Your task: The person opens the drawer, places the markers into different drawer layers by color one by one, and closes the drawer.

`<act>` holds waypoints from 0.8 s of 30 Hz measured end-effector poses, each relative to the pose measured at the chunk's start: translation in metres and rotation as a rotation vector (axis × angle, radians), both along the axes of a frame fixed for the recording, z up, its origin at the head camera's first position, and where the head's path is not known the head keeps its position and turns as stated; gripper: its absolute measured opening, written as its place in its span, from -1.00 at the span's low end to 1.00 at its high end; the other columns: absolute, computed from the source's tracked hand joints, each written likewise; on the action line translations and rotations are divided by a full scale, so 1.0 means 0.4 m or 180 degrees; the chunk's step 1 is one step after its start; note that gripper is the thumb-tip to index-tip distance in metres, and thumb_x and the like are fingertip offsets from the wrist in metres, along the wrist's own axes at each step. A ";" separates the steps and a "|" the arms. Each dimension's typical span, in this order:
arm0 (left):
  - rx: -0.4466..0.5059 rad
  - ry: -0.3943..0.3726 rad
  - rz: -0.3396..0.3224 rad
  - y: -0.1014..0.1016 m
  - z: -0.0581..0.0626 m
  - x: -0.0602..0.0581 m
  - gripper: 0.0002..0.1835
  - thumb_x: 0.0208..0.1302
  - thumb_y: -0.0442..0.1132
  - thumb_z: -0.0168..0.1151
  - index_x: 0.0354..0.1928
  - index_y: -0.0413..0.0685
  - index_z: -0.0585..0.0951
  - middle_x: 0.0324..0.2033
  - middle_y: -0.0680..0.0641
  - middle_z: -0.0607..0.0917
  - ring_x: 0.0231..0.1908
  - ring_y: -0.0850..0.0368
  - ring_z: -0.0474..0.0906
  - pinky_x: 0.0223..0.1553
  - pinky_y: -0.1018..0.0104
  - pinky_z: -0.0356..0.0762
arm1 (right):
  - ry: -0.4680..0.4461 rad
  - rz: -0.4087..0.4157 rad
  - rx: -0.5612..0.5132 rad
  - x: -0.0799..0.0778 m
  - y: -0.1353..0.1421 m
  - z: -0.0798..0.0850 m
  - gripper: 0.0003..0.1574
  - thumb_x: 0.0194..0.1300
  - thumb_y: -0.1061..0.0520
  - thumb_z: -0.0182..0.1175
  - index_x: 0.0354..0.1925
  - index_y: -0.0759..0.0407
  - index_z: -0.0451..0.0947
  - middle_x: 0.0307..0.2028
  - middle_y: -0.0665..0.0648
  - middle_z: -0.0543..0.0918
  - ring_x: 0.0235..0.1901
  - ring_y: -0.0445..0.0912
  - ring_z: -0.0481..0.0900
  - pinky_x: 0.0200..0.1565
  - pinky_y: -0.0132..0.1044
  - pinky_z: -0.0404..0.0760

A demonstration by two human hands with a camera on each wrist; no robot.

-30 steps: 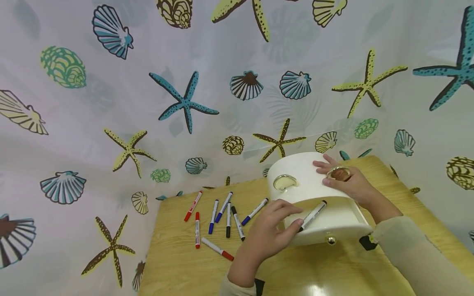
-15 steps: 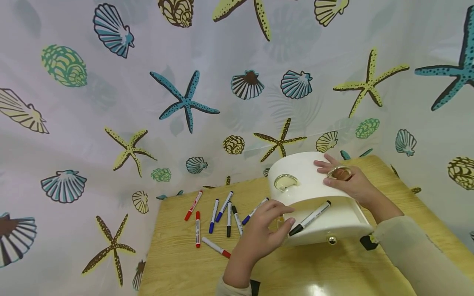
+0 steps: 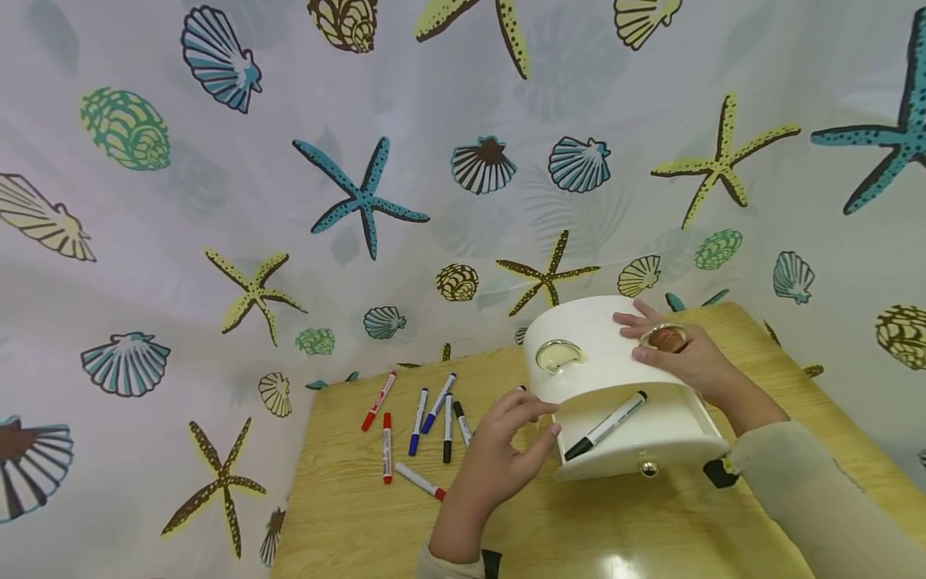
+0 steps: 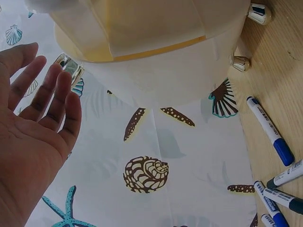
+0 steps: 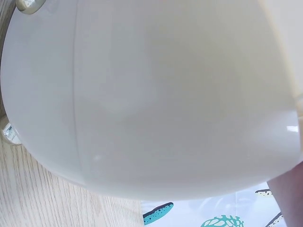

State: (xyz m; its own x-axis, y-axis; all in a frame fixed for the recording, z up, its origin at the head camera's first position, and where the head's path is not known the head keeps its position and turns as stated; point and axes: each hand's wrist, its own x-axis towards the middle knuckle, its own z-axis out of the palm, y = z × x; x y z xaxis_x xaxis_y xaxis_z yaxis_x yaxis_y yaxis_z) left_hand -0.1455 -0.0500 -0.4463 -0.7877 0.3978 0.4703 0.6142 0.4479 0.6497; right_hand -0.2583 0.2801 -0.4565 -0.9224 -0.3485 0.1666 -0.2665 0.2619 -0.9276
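A white rounded box (image 3: 600, 330) with gold ring handles and an extended front drawer (image 3: 673, 458) stands on the table. A white marker with a black cap (image 3: 606, 425) lies aslant at the drawer, its capped end near the front rim. My left hand (image 3: 499, 450) hovers left of the drawer, apart from the marker, thumb and fingers spaced. In the left wrist view, the left hand (image 4: 35, 109) holds nothing. My right hand (image 3: 680, 354) rests on the box top, its fingers spread around the right-hand ring handle (image 3: 665, 338). The box's side (image 5: 156, 104) fills the right wrist view.
Several red, blue and black markers lie on the wooden table (image 3: 340, 498) left of the box, among them a red marker (image 3: 387, 448) and a blue marker (image 3: 417, 422). A shell-and-starfish curtain (image 3: 405, 104) hangs behind the table. A gold knob (image 3: 648, 469) sticks out from the drawer front.
My left hand has let go of the black-capped marker, which now lies at the drawer, and has drawn back to the left. The right hand has stayed on the box.
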 end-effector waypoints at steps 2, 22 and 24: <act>0.0018 0.0022 0.0029 -0.002 -0.006 -0.001 -0.76 0.38 -0.05 0.21 0.02 0.18 0.67 -0.08 0.11 0.63 -0.12 0.24 0.53 -0.09 0.34 0.56 | 0.0006 -0.0005 -0.0007 0.001 0.000 0.000 -0.56 0.33 0.06 0.28 0.17 0.07 0.60 0.37 -0.07 0.43 0.55 -0.23 -0.17 0.49 0.16 -0.13; 0.0191 -0.0321 0.0106 -0.027 -0.060 -0.005 -0.77 0.39 -0.03 0.20 0.02 0.21 0.67 -0.06 0.19 0.60 -0.10 0.18 0.54 -0.08 0.32 0.56 | 0.0002 0.0043 -0.0104 -0.003 0.001 -0.004 -0.53 0.33 0.08 0.28 0.19 0.07 0.58 0.37 -0.06 0.44 0.55 -0.22 -0.17 0.46 0.28 -0.23; 0.0201 -0.0361 0.0111 -0.028 -0.064 -0.005 -0.78 0.39 -0.03 0.19 0.01 0.28 0.67 -0.05 0.20 0.61 -0.10 0.19 0.53 -0.08 0.32 0.56 | 0.0007 0.0043 -0.0099 -0.004 0.001 -0.004 -0.53 0.33 0.08 0.28 0.19 0.07 0.58 0.37 -0.06 0.44 0.55 -0.22 -0.17 0.46 0.27 -0.22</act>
